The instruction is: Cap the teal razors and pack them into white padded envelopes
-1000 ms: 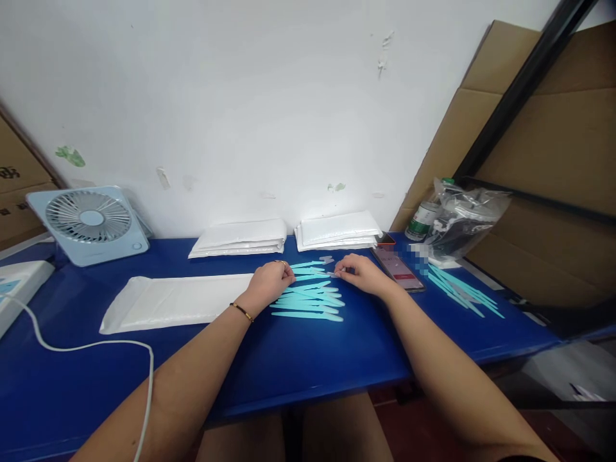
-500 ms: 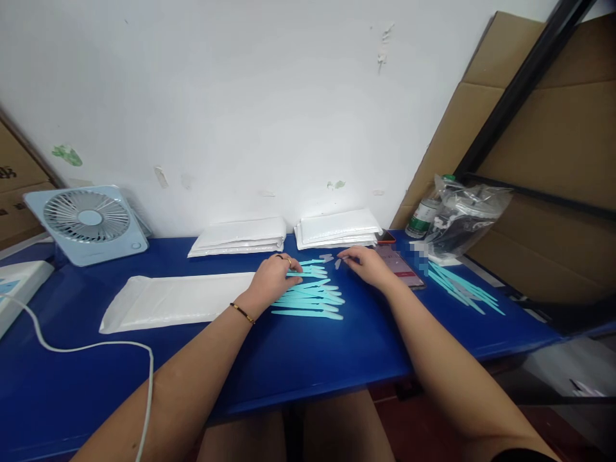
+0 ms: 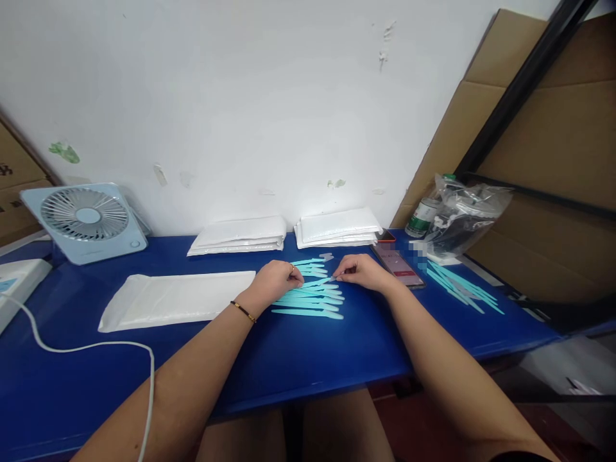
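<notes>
My left hand (image 3: pixel 275 281) is closed in a pinch on a slim turquoise eyebrow razor (image 3: pixel 318 283), whose end points right. My right hand (image 3: pixel 360 271) pinches a small clear cap (image 3: pixel 332 278) at that end; whether it is fitted over the tip I cannot tell. Below, several more turquoise razors (image 3: pixel 308 312) lie side by side, their paler ends to the right. A few others (image 3: pixel 315 266) lie just beyond my left fingers. Loose clear caps (image 3: pixel 326 256) rest behind them on the blue table (image 3: pixel 337 359).
White padded packs stand in two piles (image 3: pixel 238 234) (image 3: pixel 339 228) along the wall. Another white pack (image 3: pixel 178 300) lies left of my hand. A phone (image 3: pixel 398 266), more turquoise razors (image 3: pixel 464 287) and a bottle (image 3: pixel 423 218) are right; a fan (image 3: pixel 89 218) and cable (image 3: pixel 96 345) are left.
My right hand has moved slightly left and nearer, bringing the clear cap to the razor's end. My left fingers have shifted nearer and closed on that razor.
</notes>
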Tool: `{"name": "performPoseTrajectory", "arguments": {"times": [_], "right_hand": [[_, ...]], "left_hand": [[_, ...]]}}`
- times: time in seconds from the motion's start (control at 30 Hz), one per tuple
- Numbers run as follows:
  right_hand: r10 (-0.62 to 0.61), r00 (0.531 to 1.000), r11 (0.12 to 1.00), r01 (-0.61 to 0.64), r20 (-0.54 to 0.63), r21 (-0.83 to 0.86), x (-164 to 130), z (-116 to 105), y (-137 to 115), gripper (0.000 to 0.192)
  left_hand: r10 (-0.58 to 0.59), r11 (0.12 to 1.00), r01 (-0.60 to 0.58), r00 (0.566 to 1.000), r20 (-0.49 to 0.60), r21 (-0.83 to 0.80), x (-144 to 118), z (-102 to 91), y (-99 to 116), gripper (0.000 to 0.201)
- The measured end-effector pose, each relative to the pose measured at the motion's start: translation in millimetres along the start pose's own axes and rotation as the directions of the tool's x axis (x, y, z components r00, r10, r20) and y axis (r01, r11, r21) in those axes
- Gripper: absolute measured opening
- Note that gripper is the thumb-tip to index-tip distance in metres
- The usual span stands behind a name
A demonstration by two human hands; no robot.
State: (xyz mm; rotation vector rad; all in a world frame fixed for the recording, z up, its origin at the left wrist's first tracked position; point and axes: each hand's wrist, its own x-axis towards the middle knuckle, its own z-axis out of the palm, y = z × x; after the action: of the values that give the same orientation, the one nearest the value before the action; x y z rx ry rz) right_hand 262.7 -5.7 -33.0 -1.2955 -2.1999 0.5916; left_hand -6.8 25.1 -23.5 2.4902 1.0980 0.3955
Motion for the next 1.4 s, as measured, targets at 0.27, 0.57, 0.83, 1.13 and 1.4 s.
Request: {"name": "performPoseTrajectory", "arguments": {"times": [0.27,0.57,0.83,1.13,1.4], "right_hand": [[-0.011,0.999,0.998,0.014,-0.04,0.054,8,19,-14,0.014],[0.024,0.995,0.998,-0.017,-0.098,0.064,5,13,-11,0.018],[0.019,0.985,0.965,-0.063,-0.172,-0.254,33,0,12,0.017],[0.149,0.988,0.989,-0.149,-0.034,-0.004,25,0,20,0.019],[0.154,0.983,0.987,-0.157,-0.105,-0.026,21,3,19,0.021]], "left_hand": [[0.037,0.999,-0.037,0.999,-0.004,0.001,3,6.3,-4,0.018],[0.119,0.987,-0.106,0.987,-0.106,0.119,-5,5.1,3,0.027],[0.25,0.937,-0.252,0.967,0.04,0.242,-11,12.6,11,0.049],[0.211,0.948,-0.199,0.977,-0.02,0.249,-15,11.5,14,0.056],[0.174,0.953,-0.176,0.984,0.031,0.247,-10,18.9,1,0.058]]}}
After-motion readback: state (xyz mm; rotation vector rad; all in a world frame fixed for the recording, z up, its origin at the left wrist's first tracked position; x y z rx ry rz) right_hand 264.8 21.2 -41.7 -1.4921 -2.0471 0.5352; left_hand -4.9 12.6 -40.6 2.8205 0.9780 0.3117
